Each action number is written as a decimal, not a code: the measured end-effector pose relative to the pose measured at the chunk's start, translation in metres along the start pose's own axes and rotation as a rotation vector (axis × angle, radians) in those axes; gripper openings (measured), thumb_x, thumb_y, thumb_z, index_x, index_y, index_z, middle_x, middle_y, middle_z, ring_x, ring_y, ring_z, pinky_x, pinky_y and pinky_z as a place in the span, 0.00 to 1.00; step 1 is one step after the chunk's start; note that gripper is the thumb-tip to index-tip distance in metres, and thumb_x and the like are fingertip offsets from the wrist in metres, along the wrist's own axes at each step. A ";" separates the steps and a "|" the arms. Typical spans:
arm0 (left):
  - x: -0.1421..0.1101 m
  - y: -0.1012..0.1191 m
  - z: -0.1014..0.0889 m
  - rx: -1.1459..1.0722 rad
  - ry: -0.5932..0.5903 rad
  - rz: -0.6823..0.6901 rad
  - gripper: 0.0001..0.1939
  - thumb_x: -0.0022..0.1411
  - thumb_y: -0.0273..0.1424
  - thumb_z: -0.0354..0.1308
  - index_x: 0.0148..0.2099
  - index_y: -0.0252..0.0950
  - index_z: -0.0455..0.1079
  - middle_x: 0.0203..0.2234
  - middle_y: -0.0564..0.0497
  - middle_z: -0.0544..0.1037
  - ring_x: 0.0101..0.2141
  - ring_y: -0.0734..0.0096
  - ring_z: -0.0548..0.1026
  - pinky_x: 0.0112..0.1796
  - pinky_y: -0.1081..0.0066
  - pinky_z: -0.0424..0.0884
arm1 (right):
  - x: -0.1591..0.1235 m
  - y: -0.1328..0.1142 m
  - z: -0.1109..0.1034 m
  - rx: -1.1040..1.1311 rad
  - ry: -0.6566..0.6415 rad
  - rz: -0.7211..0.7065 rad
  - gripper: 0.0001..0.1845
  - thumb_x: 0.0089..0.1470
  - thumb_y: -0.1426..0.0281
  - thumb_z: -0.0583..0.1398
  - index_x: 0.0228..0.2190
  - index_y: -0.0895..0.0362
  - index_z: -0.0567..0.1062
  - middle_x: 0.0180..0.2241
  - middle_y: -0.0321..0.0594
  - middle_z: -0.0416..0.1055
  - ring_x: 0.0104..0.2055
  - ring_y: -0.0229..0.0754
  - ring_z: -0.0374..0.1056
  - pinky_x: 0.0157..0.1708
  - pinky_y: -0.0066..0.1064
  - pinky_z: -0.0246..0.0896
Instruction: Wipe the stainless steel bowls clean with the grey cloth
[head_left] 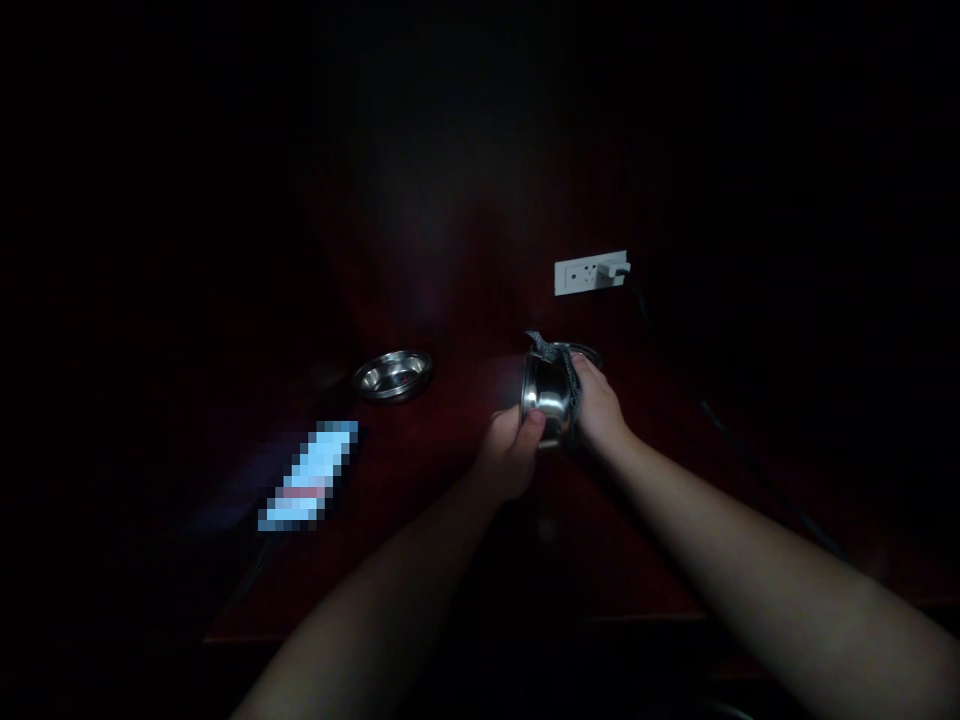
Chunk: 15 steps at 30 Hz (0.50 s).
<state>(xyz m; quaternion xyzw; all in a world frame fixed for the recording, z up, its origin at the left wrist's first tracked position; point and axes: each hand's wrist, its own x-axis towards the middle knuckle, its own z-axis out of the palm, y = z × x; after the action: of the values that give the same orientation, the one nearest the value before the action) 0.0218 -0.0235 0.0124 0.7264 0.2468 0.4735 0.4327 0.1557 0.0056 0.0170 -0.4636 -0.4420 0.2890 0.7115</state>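
A shiny steel bowl (551, 400) is held tilted on its side above the dark red table. My left hand (512, 447) grips its lower left edge, the thumb lying on the outer wall. Against the bowl's right side, my right hand (600, 405) is closed on a dark grey textured cloth (568, 380). One end of this cloth sticks up over the bowl's top, and most of the right fingers are hidden. Another metal rim (589, 353) shows just behind the right hand; what it belongs to is unclear.
A shallow steel dish (394, 376) rests at left on the table (420, 470). Nearer stands a lit, blurred-out screen (311, 480) with a cable below. A white wall socket (591, 273) holds a plug, and a dark cord (772, 485) crosses the right side. The surroundings are very dark.
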 end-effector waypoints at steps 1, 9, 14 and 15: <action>0.000 0.000 0.000 0.012 0.000 0.000 0.26 0.60 0.47 0.42 0.37 0.29 0.69 0.31 0.44 0.75 0.33 0.67 0.73 0.35 0.70 0.68 | 0.000 0.001 0.000 0.010 0.003 0.013 0.21 0.50 0.53 0.51 0.36 0.53 0.74 0.41 0.36 0.72 0.46 0.42 0.65 0.51 0.37 0.53; 0.001 -0.001 0.000 -0.015 -0.035 0.032 0.24 0.59 0.46 0.44 0.37 0.29 0.69 0.32 0.43 0.74 0.34 0.66 0.72 0.36 0.68 0.67 | -0.001 0.001 0.002 0.074 0.065 0.144 0.21 0.48 0.54 0.54 0.36 0.56 0.75 0.39 0.37 0.73 0.45 0.42 0.66 0.50 0.35 0.55; 0.002 0.002 0.003 -0.225 -0.082 -0.022 0.22 0.54 0.41 0.55 0.45 0.30 0.66 0.37 0.43 0.74 0.37 0.66 0.72 0.39 0.67 0.66 | -0.005 -0.002 0.001 0.089 -0.001 0.063 0.21 0.46 0.53 0.55 0.36 0.54 0.74 0.39 0.37 0.73 0.45 0.43 0.66 0.48 0.36 0.57; 0.002 0.003 0.003 -0.291 -0.095 -0.046 0.23 0.53 0.41 0.56 0.46 0.30 0.65 0.38 0.43 0.74 0.37 0.66 0.72 0.39 0.67 0.66 | -0.007 -0.003 0.000 0.071 -0.034 -0.001 0.20 0.47 0.53 0.55 0.36 0.54 0.74 0.39 0.36 0.73 0.45 0.43 0.66 0.48 0.36 0.56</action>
<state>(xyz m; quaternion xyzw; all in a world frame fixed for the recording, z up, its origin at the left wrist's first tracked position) 0.0255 -0.0247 0.0150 0.6717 0.1716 0.4594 0.5552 0.1527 -0.0011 0.0175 -0.4328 -0.4436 0.3119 0.7201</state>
